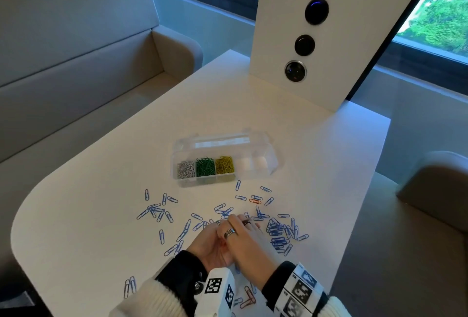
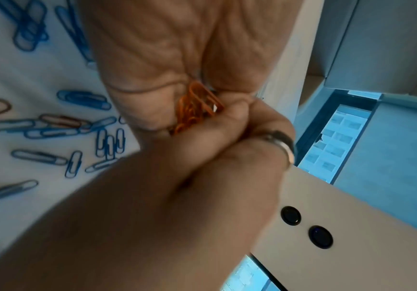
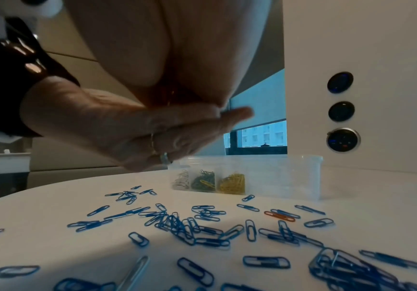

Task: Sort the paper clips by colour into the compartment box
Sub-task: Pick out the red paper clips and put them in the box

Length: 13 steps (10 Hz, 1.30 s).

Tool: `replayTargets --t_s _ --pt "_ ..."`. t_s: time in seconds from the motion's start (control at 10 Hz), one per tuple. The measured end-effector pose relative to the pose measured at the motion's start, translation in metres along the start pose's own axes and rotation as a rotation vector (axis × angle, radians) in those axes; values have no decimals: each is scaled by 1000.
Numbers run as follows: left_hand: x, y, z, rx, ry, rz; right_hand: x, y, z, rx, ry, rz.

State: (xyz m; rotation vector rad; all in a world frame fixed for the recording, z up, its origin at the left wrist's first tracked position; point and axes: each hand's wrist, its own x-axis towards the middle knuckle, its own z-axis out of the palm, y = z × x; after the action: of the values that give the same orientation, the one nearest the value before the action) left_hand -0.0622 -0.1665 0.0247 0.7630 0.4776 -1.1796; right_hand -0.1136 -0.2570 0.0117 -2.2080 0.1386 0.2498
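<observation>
Both hands meet just in front of the clear plastic compartment box (image 1: 263, 164), among scattered blue wire paper clips (image 1: 277, 230). The left hand (image 1: 211, 248), palm up, cups a bunch of orange paper clips (image 2: 197, 107). The right hand (image 1: 249, 239) lies over it, fingers curled onto that bunch. White, green and yellow clips fill the box's three left compartments.

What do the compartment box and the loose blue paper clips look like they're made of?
Compartment box: looks like clear, glossy plastic, since the sorted clips show through its walls.
Blue paper clips: probably bent wire with a smooth blue coating; whether the core is metal can't be seen.
</observation>
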Motion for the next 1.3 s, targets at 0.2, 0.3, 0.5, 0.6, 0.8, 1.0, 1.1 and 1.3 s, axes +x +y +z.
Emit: replayTargets --t_s 0.2,0.3,0.5,0.6,0.8,1.0,1.1,1.3 --pt "7 -1 -7 -17 -92 -29 -16 2 -12 -350 210 -361" --pt "11 -1 -6 -114 -17 8 -13 12 -27 -55 361 -254" --pt "15 12 -16 -261 77 19 47 84 -56 -361 178 156" --pt "17 14 -22 -292 65 50 60 95 -59 -444 130 157" --pt "14 17 -28 -323 61 68 73 91 -58 -661 121 23" --pt "10 15 -29 -332 105 99 81 90 -52 -945 49 -59" --pt "5 11 -28 -342 133 110 81 84 -54 -947 76 -137" --pt "-3 10 -30 -351 152 115 55 83 -64 164 195 139"
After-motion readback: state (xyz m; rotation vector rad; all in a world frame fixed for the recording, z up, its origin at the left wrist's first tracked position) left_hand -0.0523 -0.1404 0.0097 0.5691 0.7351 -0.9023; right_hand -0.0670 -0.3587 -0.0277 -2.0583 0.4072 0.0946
